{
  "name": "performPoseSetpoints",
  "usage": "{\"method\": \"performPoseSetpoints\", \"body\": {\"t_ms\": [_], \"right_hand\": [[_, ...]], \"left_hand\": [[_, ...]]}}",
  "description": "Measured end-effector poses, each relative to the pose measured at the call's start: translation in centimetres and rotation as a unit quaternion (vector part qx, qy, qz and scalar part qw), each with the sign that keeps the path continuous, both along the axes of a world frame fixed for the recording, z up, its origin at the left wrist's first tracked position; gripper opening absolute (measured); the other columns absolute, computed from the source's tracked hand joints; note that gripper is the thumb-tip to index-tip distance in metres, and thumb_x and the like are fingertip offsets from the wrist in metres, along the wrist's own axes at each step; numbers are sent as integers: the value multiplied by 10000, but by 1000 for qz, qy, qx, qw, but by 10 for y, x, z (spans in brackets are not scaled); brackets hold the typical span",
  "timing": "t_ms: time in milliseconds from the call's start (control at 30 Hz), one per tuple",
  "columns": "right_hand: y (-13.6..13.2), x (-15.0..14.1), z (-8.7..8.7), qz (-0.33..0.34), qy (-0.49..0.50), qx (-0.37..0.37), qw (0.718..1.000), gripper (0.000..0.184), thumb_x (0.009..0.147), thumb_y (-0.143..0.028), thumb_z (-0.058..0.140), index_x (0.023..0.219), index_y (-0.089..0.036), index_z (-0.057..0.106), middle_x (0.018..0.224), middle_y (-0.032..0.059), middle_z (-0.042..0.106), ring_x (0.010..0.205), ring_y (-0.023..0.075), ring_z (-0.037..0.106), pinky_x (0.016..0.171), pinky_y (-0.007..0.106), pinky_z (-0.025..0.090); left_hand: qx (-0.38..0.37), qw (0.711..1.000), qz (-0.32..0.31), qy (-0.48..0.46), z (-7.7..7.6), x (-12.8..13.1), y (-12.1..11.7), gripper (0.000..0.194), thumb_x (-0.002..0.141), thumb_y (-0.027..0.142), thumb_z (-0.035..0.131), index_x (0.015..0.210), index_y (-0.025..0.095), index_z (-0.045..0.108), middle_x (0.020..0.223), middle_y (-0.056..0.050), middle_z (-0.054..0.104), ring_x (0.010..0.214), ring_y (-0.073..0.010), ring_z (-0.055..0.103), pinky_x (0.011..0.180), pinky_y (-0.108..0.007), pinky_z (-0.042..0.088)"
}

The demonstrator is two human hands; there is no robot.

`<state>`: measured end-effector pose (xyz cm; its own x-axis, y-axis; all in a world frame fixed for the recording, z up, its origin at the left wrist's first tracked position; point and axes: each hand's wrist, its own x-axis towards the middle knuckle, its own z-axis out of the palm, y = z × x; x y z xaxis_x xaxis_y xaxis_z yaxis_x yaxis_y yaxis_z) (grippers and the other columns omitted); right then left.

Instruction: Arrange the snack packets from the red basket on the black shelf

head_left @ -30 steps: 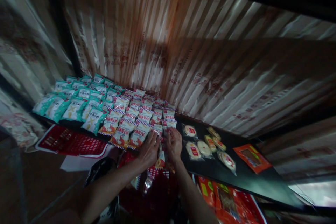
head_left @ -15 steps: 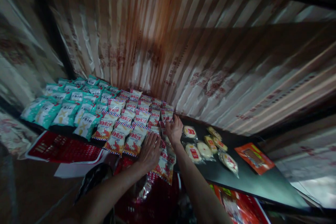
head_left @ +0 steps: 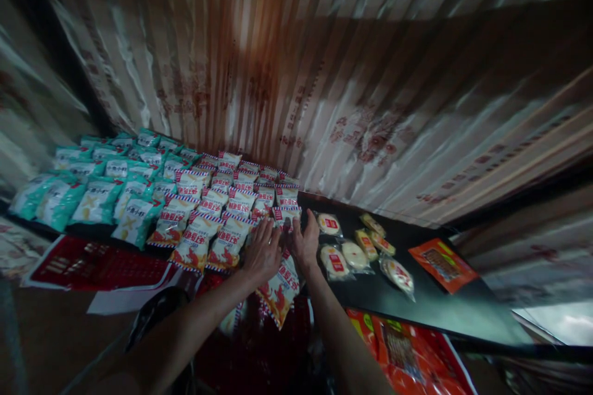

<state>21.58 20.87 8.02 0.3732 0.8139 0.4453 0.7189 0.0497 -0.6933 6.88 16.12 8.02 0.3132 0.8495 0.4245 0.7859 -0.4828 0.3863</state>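
White snack bags with red lettering and striped edges lie in overlapping rows on a dark shelf. My left hand rests with its fingers stretched over the front bags. Beside it, my right hand is at the right end of these rows, fingers and thumb apart, against the side of the bags. Between my wrists a snack bag tilts down past the shelf's front edge, its upper part partly covered by my left hand. Neither hand visibly grips anything.
Teal snack bags fill the shelf's left end. Right of my hands lie round wrapped cakes, small yellow packets and an orange packet on the black shelf. Below are a red printed sheet and larger orange packages.
The view has shifted, so the shelf's left part sits farther left. My right hand reached up along the rows' right side, then came slightly back. The tilted bag between my wrists shows more.
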Motion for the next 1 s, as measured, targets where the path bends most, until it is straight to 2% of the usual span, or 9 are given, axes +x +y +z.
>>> {"method": "performPoseSetpoints", "body": {"t_ms": [167, 333, 433, 633, 833, 1000], "right_hand": [[-21, -6, -10, 1, -32, 27, 999, 706, 863, -600, 360, 1299, -58, 483, 1350, 230, 488, 1296, 307, 411, 1066, 493, 335], [-30, -13, -7, 6, -55, 34, 998, 618, 885, -565, 366, 1273, -105, 508, 1348, 204, 492, 1294, 292, 406, 1058, 502, 345], [-40, -20, -8, 10, -66, 37, 997, 597, 890, -532, 379, 1312, -118, 465, 1371, 201, 461, 1301, 294, 389, 1051, 517, 346], [-58, -23, -17, 18, -96, 34, 995, 553, 898, -483, 394, 1311, -121, 465, 1364, 192, 473, 1292, 284, 401, 1050, 510, 359], [-56, -30, -6, 52, -163, 56, 984, 397, 905, -395, 437, 1196, -173, 588, 1384, 139, 476, 1341, 276, 337, 1050, 518, 360], [-47, -43, 6, 75, -218, 52, 972, 287, 880, -338, 484, 972, -184, 708, 1387, 117, 472, 1368, 308, 267, 1038, 526, 360]], "left_hand": [[16, 1000, -3, -6, -3, 0, -1, 565, 796, 198, 525, 1342, 81, 439, 1485, -186, 341, 1423, -317, 196, 1134, -532, 259], [17, 1000, 7, -19, 0, -4, -1, 522, 792, 185, 518, 1300, 70, 479, 1477, -204, 342, 1432, -323, 160, 1137, -530, 254], [26, 999, -11, -15, -2, -7, -7, 533, 778, 165, 512, 1301, 71, 475, 1495, -202, 308, 1440, -333, 101, 1137, -552, 236], [27, 999, -28, -10, -6, -14, -22, 506, 806, 182, 483, 1301, 77, 469, 1497, -191, 311, 1443, -313, 108, 1144, -567, 217], [5, 1000, -15, -9, -8, -21, -33, 494, 803, 129, 453, 1293, 70, 477, 1490, -189, 327, 1442, -298, 126, 1132, -547, 265], [7, 1000, 11, 5, -16, -24, -39, 525, 798, 105, 445, 1322, 74, 454, 1516, -178, 281, 1444, -294, 113, 1132, -528, 264]]}}
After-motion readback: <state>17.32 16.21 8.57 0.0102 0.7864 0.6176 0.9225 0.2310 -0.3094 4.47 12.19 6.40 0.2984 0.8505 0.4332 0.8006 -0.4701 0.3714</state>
